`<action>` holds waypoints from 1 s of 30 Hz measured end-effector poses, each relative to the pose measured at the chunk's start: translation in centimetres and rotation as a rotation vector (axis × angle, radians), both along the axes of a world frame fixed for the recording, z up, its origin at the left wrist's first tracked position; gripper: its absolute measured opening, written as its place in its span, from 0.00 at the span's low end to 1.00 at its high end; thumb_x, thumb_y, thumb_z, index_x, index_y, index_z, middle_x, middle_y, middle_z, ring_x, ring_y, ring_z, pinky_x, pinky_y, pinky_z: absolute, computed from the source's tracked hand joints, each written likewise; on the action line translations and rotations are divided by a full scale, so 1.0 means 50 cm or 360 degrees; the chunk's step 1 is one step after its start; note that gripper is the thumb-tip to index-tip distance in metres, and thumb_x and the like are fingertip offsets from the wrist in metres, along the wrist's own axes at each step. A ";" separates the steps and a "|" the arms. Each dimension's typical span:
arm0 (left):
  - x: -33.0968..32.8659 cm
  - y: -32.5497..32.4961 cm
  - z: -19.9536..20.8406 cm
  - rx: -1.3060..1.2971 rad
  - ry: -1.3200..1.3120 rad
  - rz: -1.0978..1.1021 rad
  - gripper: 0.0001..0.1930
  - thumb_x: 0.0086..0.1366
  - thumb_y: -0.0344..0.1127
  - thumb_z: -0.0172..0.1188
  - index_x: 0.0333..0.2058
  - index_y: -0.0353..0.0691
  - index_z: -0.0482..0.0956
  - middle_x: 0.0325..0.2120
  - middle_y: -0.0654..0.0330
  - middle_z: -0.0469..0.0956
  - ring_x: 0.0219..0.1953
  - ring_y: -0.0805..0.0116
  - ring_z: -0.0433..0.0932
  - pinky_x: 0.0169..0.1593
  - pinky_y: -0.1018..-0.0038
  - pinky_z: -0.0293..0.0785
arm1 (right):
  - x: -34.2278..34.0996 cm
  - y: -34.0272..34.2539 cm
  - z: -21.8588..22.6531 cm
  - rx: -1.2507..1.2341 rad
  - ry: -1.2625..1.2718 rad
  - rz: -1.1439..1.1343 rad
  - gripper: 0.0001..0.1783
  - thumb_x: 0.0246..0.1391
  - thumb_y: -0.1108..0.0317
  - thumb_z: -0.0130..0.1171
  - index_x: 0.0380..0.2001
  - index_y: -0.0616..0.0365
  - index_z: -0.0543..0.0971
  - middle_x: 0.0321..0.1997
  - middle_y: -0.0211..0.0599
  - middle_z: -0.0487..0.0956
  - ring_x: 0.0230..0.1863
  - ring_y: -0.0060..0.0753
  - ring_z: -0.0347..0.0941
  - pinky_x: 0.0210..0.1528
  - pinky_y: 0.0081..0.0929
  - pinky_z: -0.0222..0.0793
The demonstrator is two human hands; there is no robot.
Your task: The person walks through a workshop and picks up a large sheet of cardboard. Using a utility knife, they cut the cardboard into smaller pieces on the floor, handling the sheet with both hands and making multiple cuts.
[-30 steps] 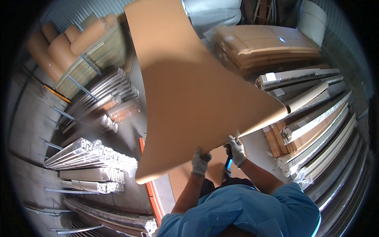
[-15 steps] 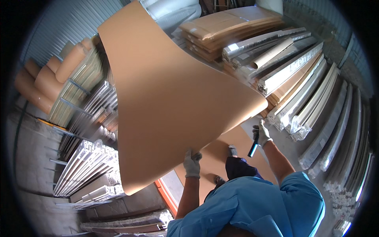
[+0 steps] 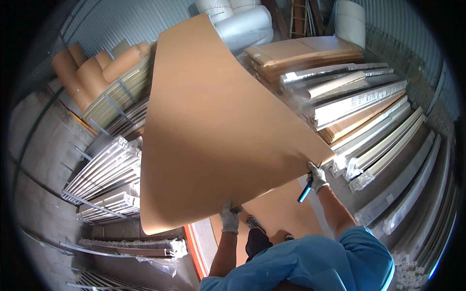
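A large sheet of brown kraft paper point(image 3: 218, 126) spreads out in front of me, its near edge raised above the floor. At the middle of that edge my left hand point(image 3: 230, 218) is closed on the paper, fingers partly hidden beneath it. My right hand point(image 3: 318, 177) grips the edge near the sheet's right corner. That same hand also holds a slim black and blue utility knife point(image 3: 305, 191), which points down toward my body. Below the raised sheet, more brown paper point(image 3: 286, 208) lies on the floor around my feet.
Wrapped long profiles point(image 3: 359, 104) and flat cardboard point(image 3: 306, 48) are stacked to the right. On the left, a metal rack carries white profiles point(image 3: 107, 169), with brown paper rolls point(image 3: 87, 80) beyond. White foam rolls point(image 3: 245, 24) stand at the back. An orange-red strip point(image 3: 194, 252) runs near my left arm.
My right hand, apart from the sheet earlier, has taken hold of its right edge with the knife still in it. The right edge, curled before, is flatter. My view has shifted.
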State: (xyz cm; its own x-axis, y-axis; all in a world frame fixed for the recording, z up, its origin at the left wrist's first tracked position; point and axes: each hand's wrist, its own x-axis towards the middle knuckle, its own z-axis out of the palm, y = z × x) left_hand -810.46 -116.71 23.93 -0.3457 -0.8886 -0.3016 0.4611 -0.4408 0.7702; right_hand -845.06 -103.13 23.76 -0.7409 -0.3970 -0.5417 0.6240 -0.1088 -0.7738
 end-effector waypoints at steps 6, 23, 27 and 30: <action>0.092 0.212 0.003 -0.0131 0.0100 -0.0048 0.12 0.65 0.40 0.54 0.42 0.41 0.74 0.28 0.59 0.77 0.23 0.67 0.73 0.26 0.70 0.70 | 0.092 0.228 0.008 -0.0067 -0.0054 -0.0057 0.13 0.51 0.61 0.64 0.20 0.48 0.71 0.11 0.22 0.64 0.08 0.18 0.56 0.10 0.18 0.52; 0.473 0.856 -0.039 0.0106 0.0145 -0.0025 0.12 0.63 0.40 0.56 0.40 0.40 0.74 0.27 0.59 0.77 0.23 0.65 0.75 0.25 0.68 0.72 | 0.459 0.889 -0.006 -0.0026 -0.0002 0.0056 0.11 0.51 0.60 0.65 0.24 0.48 0.72 0.12 0.22 0.64 0.09 0.18 0.58 0.12 0.18 0.55; 0.523 1.035 -0.079 0.0076 -0.0009 0.0163 0.14 0.62 0.41 0.56 0.42 0.39 0.75 0.27 0.57 0.78 0.26 0.65 0.78 0.27 0.70 0.76 | 0.512 1.074 -0.052 0.0002 -0.0106 0.0163 0.12 0.50 0.59 0.65 0.24 0.47 0.72 0.15 0.21 0.65 0.11 0.16 0.58 0.12 0.17 0.55; 0.556 1.188 -0.125 0.0193 0.0010 0.0175 0.14 0.63 0.41 0.56 0.42 0.39 0.74 0.31 0.57 0.78 0.26 0.64 0.78 0.28 0.67 0.77 | 0.530 1.230 -0.100 -0.0054 -0.0167 0.0280 0.11 0.51 0.59 0.65 0.25 0.47 0.72 0.15 0.21 0.65 0.12 0.16 0.58 0.13 0.16 0.55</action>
